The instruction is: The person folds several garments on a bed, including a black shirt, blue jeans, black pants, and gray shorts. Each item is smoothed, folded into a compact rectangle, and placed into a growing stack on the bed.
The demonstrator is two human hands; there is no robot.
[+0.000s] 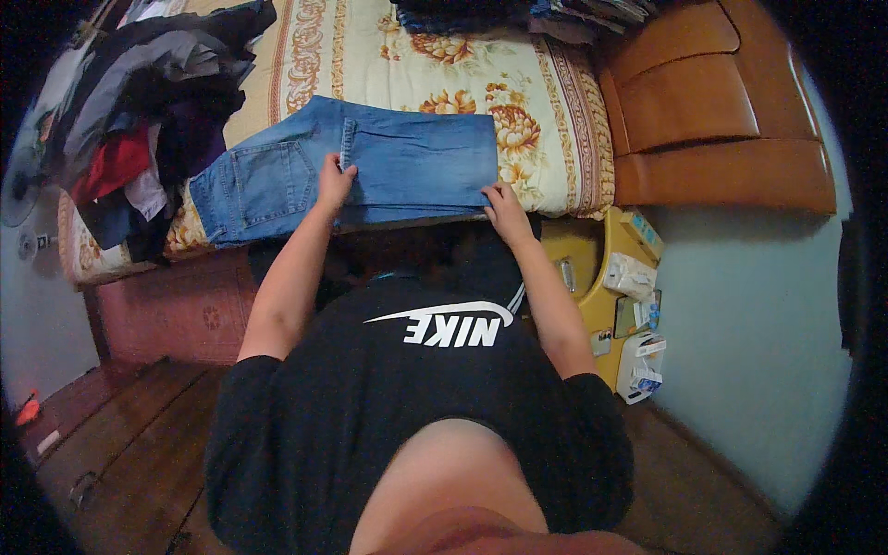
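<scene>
A pair of blue jeans (pixel 416 162) lies flat near the front edge of the bed, waistband to the left and back pocket facing up. The legs are doubled back, so the hem lies across the middle. My left hand (pixel 335 185) is closed on the jeans at the near end of that hem, thumb and fingers pinched. At the near right corner, by the fold, my right hand (pixel 504 213) pinches the denim. The layers under the fold are hidden.
The bed has a cream floral cover (pixel 370 55). A heap of dark clothes (pixel 176 102) with a red piece lies at the left; more folded clothes (pixel 592 18) lie at the far side. To the right stand a brown headboard (pixel 717 102) and a yellow bedside cabinet (pixel 597 277) holding small items.
</scene>
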